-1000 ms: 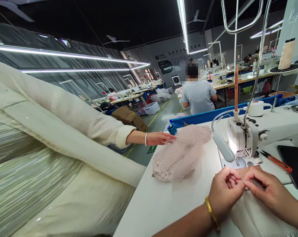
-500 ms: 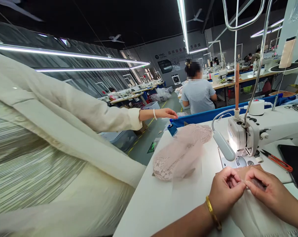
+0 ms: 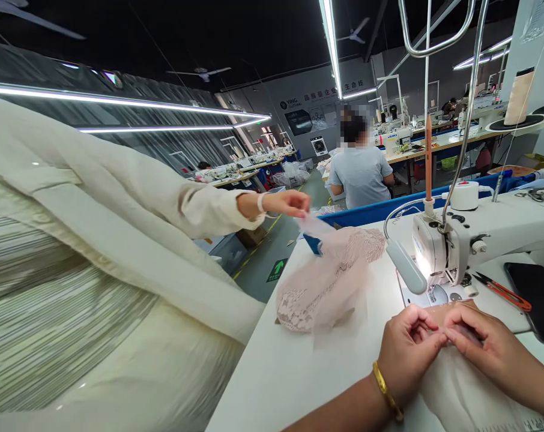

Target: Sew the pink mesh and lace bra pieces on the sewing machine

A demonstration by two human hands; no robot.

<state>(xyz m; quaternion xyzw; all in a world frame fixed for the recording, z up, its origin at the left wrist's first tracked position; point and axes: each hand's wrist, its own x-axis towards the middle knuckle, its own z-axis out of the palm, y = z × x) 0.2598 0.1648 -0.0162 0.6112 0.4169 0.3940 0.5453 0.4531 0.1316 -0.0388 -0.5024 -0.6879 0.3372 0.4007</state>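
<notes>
Sheer fabric piece (image 3: 452, 393): on the table in front of the sewing machine (image 3: 461, 240). Left hand (image 3: 407, 351) and right hand (image 3: 483, 351) pinch its edge between closed fingertips. Probably light, limp and slippery; best held at the edge.

White worktop (image 3: 294, 372), pale pink lace-and-tulle heap (image 3: 326, 288) near its left edge, white sewing machine (image 3: 483, 231) behind, cream fabric (image 3: 456, 396) at front, orange-handled thread snips (image 3: 506, 293) and black phone (image 3: 538, 300) at right.

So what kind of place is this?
Probably a garment factory floor: an industrial sewing machine close by, pink lace fabric piled beside it, and rows of similar sewing stations behind.
</notes>
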